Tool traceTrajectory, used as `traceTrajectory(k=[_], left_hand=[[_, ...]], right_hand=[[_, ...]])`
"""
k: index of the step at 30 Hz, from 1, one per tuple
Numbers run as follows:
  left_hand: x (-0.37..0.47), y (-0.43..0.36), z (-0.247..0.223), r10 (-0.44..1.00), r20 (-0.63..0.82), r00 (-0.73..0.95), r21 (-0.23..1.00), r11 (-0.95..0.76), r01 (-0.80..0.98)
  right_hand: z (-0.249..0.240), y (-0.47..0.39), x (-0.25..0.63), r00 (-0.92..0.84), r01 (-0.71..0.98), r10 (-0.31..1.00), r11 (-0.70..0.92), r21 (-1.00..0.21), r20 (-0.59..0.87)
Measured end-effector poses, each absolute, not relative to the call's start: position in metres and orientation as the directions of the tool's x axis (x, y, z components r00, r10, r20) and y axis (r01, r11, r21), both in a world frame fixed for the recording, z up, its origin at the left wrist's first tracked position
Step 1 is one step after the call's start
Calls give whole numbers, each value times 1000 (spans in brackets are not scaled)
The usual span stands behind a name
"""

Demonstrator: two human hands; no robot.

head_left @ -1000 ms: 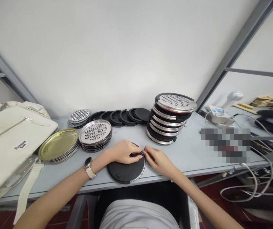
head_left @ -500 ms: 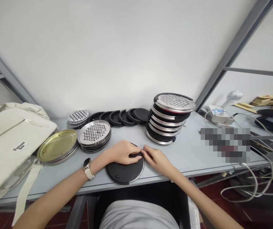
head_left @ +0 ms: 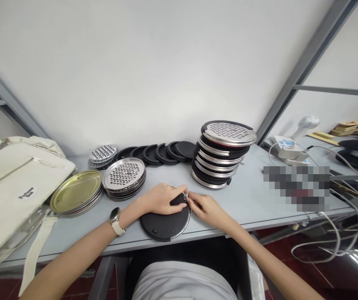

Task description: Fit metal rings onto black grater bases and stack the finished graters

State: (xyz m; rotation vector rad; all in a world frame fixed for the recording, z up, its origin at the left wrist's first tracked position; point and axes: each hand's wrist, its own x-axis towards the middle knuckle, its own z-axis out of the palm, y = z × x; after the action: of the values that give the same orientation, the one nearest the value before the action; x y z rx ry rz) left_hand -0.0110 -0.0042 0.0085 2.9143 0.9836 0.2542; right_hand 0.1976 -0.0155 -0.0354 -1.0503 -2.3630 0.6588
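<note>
A round black disc [head_left: 166,225] with a shiny metal rim along its right side lies flat near the table's front edge. My left hand [head_left: 160,200] rests over its upper part, fingers curled, with thumb and index finger bent around the disc's upper right edge. At that same edge my right hand [head_left: 205,208] is closed in a pinch on a small metal wire piece [head_left: 185,197], which is partly hidden by fingertips. Both hands' fingertips nearly meet there. Behind stands a tall stack of round metal graters with black rims [head_left: 229,135].
Grater plates [head_left: 124,173], gold-toned round lids [head_left: 77,191] and curved black rims [head_left: 152,155] are on the grey table [head_left: 244,204]. A cream bag [head_left: 19,183] stands at the left. White cables [head_left: 338,237] hang at the right.
The small metal piece between the fingertips shows more plainly now. My right fingertips have shifted slightly; the disc and both hands otherwise stay in place.
</note>
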Motion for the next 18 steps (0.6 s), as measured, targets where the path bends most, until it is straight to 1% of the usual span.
traceTrajectory(k=[6, 12, 18], left_hand=[[-11, -5, 8, 566, 128, 814, 88, -824, 560], [-11, -3, 9, 524, 141, 840, 146, -850, 506], [-12, -3, 8, 553, 145, 821, 153, -832, 534]], right_hand=[[-33, -18, 198, -592, 525, 777, 573, -629, 213], [-35, -18, 199, -594, 493, 778, 552, -673, 204], [-32, -19, 199, -595, 484, 776, 555, -676, 211]])
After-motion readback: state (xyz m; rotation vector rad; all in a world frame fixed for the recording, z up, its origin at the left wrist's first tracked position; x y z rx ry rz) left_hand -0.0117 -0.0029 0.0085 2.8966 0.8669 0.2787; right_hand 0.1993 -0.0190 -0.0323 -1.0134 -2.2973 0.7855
